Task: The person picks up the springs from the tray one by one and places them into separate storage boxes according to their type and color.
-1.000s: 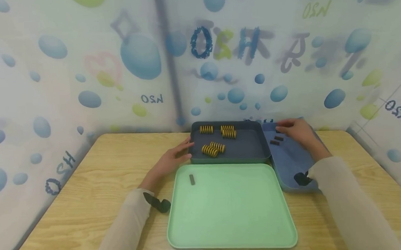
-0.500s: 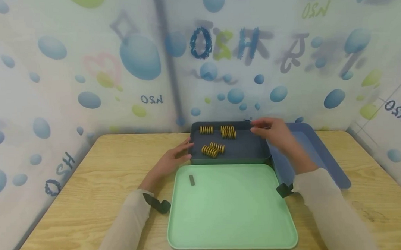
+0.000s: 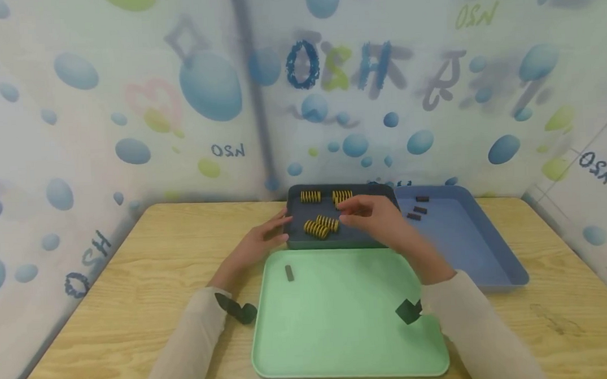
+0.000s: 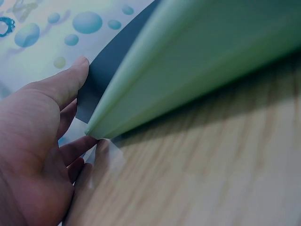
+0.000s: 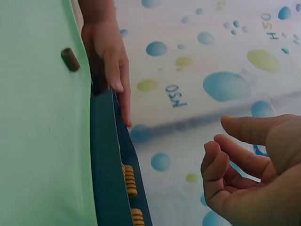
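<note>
Hovering over the dark tray [image 3: 381, 231]: right hand [image 3: 381, 220], fingers loosely curled, thumb apart, nothing between them; same in the right wrist view [image 5: 249, 165], palm bare, fingertips bent inward without closing. Just beside that hand, toward the left: yellow springs [image 3: 322, 226] in a small heap near the tray's front, two more rows [image 3: 311, 196] along the far wall, partly hidden behind the fingers. Visible again in the right wrist view as short yellow coils [image 5: 129, 179] lying inside the tray's edge.

Resting against the dark tray's left wall: left hand [image 3: 257, 245], fingers straight, thumb along the rim, holding nothing. Shown close in the left wrist view [image 4: 37, 141], fingertips touching the tray's corner, thumb laid on the dark wall, the green tray's [image 4: 188, 66] edge right beside it.

Lying in front of the dark tray, touching its near wall: green tray [image 3: 341, 346], with one small dark piece [image 3: 289, 272] near its far left corner, well apart from both hands.

Standing to the right of the dark tray, side by side: blue tray [image 3: 469, 250], three small dark pieces [image 3: 417, 209] near its far left corner.

Carrying all three: wooden table [image 3: 125, 310]. Wrapped round each wrist: dark strap [image 3: 234, 308].
</note>
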Demonstrator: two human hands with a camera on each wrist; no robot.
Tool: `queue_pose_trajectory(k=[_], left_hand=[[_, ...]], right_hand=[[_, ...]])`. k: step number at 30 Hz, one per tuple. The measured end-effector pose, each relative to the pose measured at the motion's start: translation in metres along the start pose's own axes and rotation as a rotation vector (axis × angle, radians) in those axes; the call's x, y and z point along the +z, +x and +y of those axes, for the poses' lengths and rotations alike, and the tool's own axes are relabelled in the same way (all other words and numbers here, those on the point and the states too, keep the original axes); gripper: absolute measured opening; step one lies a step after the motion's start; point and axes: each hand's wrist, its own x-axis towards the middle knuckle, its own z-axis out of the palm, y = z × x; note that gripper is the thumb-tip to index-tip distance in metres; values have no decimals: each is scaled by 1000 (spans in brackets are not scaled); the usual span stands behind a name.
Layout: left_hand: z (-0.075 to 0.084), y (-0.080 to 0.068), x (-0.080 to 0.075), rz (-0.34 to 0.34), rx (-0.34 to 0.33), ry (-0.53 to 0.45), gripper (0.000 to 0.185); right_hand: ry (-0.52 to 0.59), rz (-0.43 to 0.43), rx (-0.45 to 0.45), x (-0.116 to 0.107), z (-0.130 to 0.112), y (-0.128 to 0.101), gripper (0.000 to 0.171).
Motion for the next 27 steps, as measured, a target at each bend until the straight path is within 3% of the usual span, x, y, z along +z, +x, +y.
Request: queue_pose_trajectory(k=[8, 16, 23, 27], left_hand=[[-3, 0, 1, 2, -13, -4, 53], [-2, 0, 0, 13, -12, 7, 52], [-4, 1, 1, 21, -2, -3, 50], [5, -1, 0, 12, 6, -15, 49]], right_hand=[[50, -28, -36, 30, -9, -6, 29], [-5, -57, -135, 61, -10, -6, 24], [-16, -71, -124, 84, -10, -7, 24], [-13, -63, -108, 95, -7, -5, 23]])
